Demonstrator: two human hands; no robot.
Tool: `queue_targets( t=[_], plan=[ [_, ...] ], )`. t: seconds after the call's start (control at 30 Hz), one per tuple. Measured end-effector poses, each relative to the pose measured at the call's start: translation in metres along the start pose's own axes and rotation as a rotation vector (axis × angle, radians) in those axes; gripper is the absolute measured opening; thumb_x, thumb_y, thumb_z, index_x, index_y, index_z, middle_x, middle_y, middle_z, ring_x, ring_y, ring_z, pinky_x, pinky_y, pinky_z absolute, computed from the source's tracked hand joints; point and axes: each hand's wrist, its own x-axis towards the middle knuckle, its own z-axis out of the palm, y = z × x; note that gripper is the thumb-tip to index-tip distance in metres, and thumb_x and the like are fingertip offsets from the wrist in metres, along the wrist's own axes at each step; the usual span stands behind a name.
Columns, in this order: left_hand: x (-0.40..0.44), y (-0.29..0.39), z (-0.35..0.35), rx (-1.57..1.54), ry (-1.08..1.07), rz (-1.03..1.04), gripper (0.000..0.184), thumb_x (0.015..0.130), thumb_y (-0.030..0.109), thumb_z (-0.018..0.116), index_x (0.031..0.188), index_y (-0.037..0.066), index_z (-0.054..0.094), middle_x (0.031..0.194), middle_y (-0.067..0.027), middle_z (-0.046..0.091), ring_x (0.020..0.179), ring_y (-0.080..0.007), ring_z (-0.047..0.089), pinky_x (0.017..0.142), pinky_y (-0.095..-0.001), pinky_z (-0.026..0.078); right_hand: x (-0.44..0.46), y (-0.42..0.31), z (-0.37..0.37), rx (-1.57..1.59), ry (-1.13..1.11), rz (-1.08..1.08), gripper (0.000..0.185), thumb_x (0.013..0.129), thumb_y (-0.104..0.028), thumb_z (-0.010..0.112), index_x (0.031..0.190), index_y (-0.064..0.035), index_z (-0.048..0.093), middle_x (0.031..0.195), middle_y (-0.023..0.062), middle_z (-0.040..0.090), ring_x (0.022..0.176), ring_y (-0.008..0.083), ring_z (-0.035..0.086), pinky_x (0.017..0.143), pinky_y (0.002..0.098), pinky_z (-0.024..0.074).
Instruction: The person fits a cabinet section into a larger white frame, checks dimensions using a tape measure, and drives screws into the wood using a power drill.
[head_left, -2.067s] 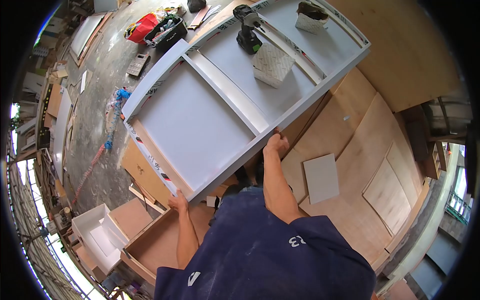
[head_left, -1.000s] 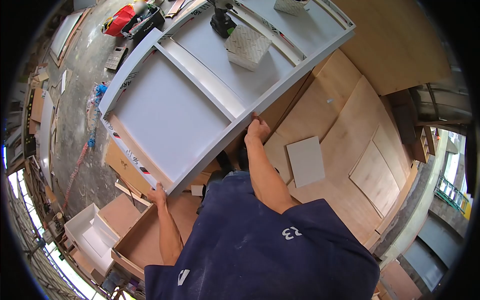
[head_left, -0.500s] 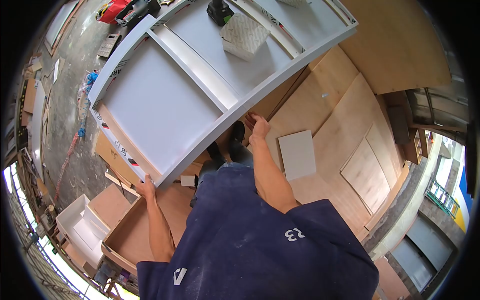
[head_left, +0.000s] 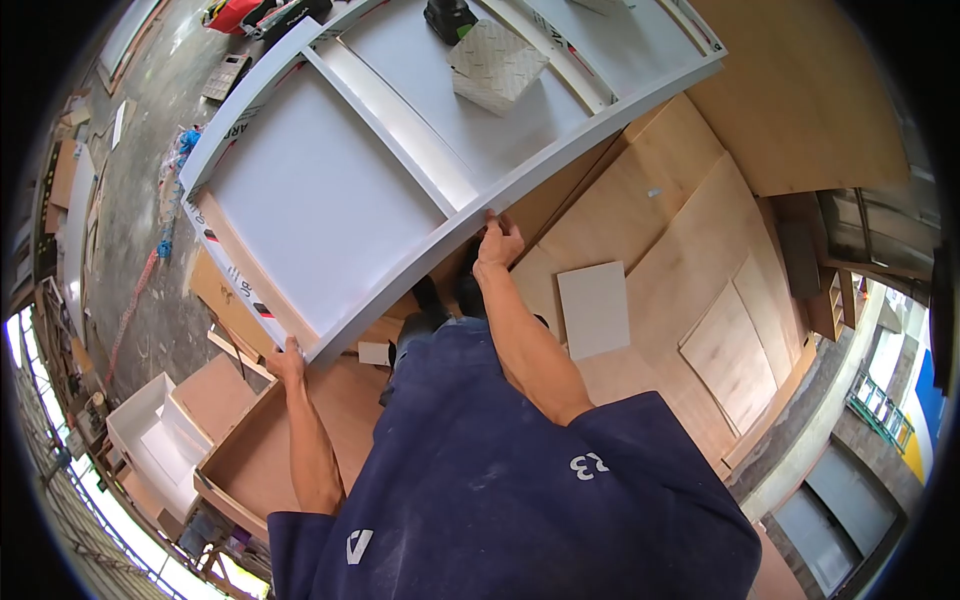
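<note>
A large white shallow cabinet frame (head_left: 420, 222) with crosswise dividers lies before me. My left hand (head_left: 288, 362) grips its near left corner, thumb on top of the edge. My right hand (head_left: 499, 246) is at the near long edge, fingers curled against it; part of the grip is hidden. A pale patterned block (head_left: 494, 68) rests inside the middle bay. Behind it stands a black and green tool (head_left: 450, 20), likely the base of a power tool, cut off by the view's top. A wood strip (head_left: 255, 265) runs along the left end inside the frame.
Large plywood sheets (head_left: 640, 235) lie to the right, with a small white board (head_left: 594, 310) on them. An open wooden box (head_left: 330, 425) and a white box (head_left: 150, 440) stand at the lower left. A calculator (head_left: 226, 77) and a red bag (head_left: 232, 14) sit at the upper left.
My right hand has moved left and up to the frame's near edge, where it now touches. My left hand stays on the corner. The view has shifted slightly.
</note>
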Motion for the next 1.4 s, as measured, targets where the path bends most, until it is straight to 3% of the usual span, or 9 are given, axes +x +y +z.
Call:
queue_targets(
  t=[0.23, 0.33, 0.47, 0.6, 0.7, 0.77, 0.87, 1.2, 1.4],
  plan=[
    [-0.002, 0.005, -0.003, -0.007, -0.003, -0.055, 0.044, 0.078, 0.033, 0.07, 0.101, -0.004, 0.072, 0.093, -0.0217, 0.072, 0.089, -0.0339, 0.07, 0.084, -0.04, 0.052, 0.007, 0.003, 0.011, -0.065, 0.018, -0.114, 0.023, 0.09, -0.004, 0.065, 0.11, 0.0071, 0.065, 0.099, 0.0134, 0.069, 0.085, 0.0213, 0.066, 0.065, 0.0324, 0.0565],
    [-0.004, 0.011, -0.007, -0.016, -0.026, -0.07, 0.045, 0.078, 0.034, 0.071, 0.102, -0.003, 0.072, 0.091, -0.022, 0.072, 0.088, -0.0339, 0.07, 0.083, -0.0396, 0.052, 0.009, 0.001, 0.01, 0.087, 0.025, -0.019, 0.022, 0.088, -0.007, 0.068, 0.102, 0.0101, 0.067, 0.095, 0.0148, 0.07, 0.083, 0.0213, 0.063, 0.077, 0.0329, 0.0497],
    [0.001, -0.002, 0.001, -0.081, -0.024, -0.073, 0.044, 0.077, 0.034, 0.071, 0.102, -0.002, 0.072, 0.091, -0.0236, 0.072, 0.088, -0.0341, 0.07, 0.083, -0.0402, 0.053, 0.008, -0.007, 0.012, 0.012, 0.059, 0.018, 0.022, 0.089, -0.01, 0.067, 0.1, 0.0099, 0.067, 0.094, 0.0156, 0.07, 0.08, 0.0222, 0.063, 0.074, 0.0329, 0.0507],
    [-0.003, 0.008, -0.004, -0.02, 0.01, -0.104, 0.043, 0.076, 0.033, 0.072, 0.103, -0.001, 0.073, 0.092, -0.0234, 0.072, 0.089, -0.0343, 0.07, 0.083, -0.0406, 0.052, -0.001, -0.025, 0.016, -0.034, 0.06, 0.103, 0.024, 0.091, -0.011, 0.064, 0.104, 0.0097, 0.066, 0.098, 0.0166, 0.069, 0.083, 0.0265, 0.066, 0.069, 0.0362, 0.0581],
    [-0.007, 0.007, -0.009, -0.046, 0.014, -0.091, 0.044, 0.076, 0.035, 0.072, 0.103, 0.0, 0.073, 0.091, -0.0238, 0.071, 0.089, -0.0346, 0.07, 0.083, -0.0413, 0.052, -0.001, -0.023, 0.02, -0.014, 0.065, 0.139, 0.025, 0.091, -0.01, 0.064, 0.106, 0.0097, 0.065, 0.1, 0.0172, 0.069, 0.084, 0.027, 0.066, 0.07, 0.0357, 0.0565],
    [0.002, -0.007, 0.002, -0.1, -0.028, -0.085, 0.049, 0.075, 0.04, 0.072, 0.103, 0.0, 0.073, 0.091, -0.0239, 0.071, 0.088, -0.0349, 0.07, 0.082, -0.0422, 0.052, 0.011, -0.004, 0.019, -0.078, 0.075, -0.007, 0.027, 0.09, -0.009, 0.066, 0.109, 0.0099, 0.063, 0.101, 0.0183, 0.069, 0.086, 0.0277, 0.066, 0.074, 0.0364, 0.0544],
    [0.007, -0.015, 0.005, -0.101, -0.045, -0.036, 0.048, 0.074, 0.039, 0.072, 0.101, -0.001, 0.073, 0.091, -0.0239, 0.071, 0.088, -0.0348, 0.07, 0.081, -0.0417, 0.052, -0.004, -0.015, 0.026, -0.101, 0.172, 0.017, 0.029, 0.087, -0.006, 0.068, 0.111, 0.0083, 0.06, 0.105, 0.0207, 0.066, 0.091, 0.0294, 0.064, 0.077, 0.0389, 0.0522],
    [0.013, -0.011, -0.004, 0.062, -0.04, 0.041, 0.045, 0.076, 0.037, 0.071, 0.098, -0.001, 0.074, 0.089, -0.0208, 0.072, 0.086, -0.0323, 0.07, 0.083, -0.0399, 0.051, -0.01, -0.012, 0.032, 0.059, 0.214, 0.048, 0.036, 0.086, -0.004, 0.069, 0.117, 0.0088, 0.054, 0.097, 0.0183, 0.066, 0.085, 0.0252, 0.065, 0.074, 0.0359, 0.0518],
    [0.014, -0.012, -0.007, 0.057, -0.077, 0.029, 0.044, 0.074, 0.036, 0.073, 0.095, -0.002, 0.074, 0.086, -0.0199, 0.073, 0.084, -0.031, 0.07, 0.081, -0.0398, 0.052, -0.004, -0.018, 0.033, 0.038, 0.257, 0.156, 0.037, 0.085, -0.002, 0.072, 0.116, 0.0094, 0.055, 0.108, 0.0182, 0.064, 0.091, 0.024, 0.064, 0.079, 0.0336, 0.0521]
  ],
)
